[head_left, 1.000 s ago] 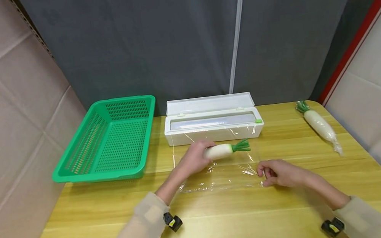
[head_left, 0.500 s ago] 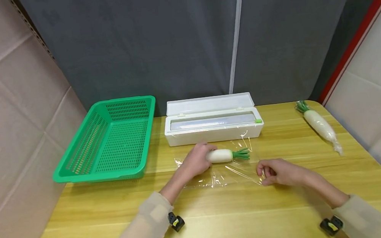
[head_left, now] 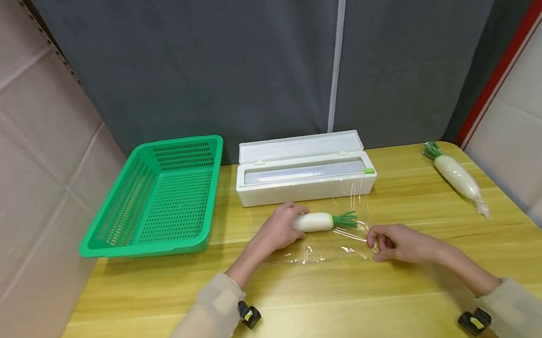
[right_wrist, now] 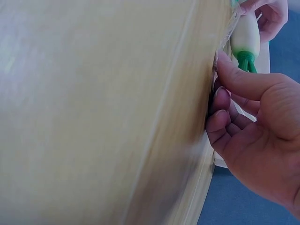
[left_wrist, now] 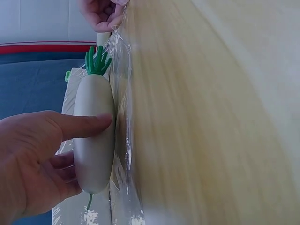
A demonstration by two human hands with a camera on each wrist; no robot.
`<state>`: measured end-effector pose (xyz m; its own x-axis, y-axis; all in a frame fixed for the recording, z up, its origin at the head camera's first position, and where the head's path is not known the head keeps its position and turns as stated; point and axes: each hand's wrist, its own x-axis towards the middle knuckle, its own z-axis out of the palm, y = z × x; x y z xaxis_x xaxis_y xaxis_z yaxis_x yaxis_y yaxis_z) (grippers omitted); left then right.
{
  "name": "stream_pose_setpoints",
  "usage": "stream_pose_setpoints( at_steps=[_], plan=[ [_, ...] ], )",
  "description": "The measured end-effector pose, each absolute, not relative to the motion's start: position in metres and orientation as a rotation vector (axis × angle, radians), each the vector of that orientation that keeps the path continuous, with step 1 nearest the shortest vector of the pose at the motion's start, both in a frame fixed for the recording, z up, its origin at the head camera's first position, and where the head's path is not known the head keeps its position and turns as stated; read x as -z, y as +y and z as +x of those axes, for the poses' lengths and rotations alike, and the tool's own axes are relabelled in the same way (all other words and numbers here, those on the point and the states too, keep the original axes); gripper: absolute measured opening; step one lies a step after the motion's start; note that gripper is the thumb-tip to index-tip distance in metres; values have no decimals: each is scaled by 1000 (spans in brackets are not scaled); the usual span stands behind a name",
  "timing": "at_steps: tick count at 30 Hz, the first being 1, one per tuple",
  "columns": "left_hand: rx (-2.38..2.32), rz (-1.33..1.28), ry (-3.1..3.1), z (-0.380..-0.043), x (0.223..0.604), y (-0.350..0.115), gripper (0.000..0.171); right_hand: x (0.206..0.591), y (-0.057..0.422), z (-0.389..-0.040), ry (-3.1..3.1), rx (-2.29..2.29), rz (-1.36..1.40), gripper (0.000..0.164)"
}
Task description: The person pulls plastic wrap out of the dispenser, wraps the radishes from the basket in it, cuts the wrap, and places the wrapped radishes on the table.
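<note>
My left hand grips a white radish by its root end, thumb across it in the left wrist view. The green leaf stubs point right, toward my other hand. Under the radish spreads a sheet of clear plastic wrap, running back to the white wrap dispenser, whose lid stands up. At the sheet's front right corner my right hand pinches the film's edge between thumb and curled fingers. In the right wrist view the thumb presses on the gathered film.
A green perforated basket stands at the left. Near the right edge lies another radish, wrapped in film. Behind the wooden table hangs a dark grey curtain.
The left hand has lowered the radish slightly toward the front, onto the film. The right hand keeps its place at the corner, and the film's folds there have shifted.
</note>
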<state>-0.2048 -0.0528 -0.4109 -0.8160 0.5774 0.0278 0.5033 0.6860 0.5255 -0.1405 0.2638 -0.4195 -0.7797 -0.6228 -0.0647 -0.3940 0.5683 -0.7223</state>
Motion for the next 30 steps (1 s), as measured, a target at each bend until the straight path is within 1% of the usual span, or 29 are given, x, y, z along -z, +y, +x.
stream_pose_setpoints(
  at_steps=[11,18,30],
  plan=[
    [-774,906,2675,-201,412,-57,54,419,264,-140,2495,1037,-843,20],
    [-775,935,2679,-200,411,-54,48,419,264,-140,2488,1038,-835,20],
    [-862,907,2733,-204,418,-51,46,420,263,-138,2498,1033,-803,20]
  ],
)
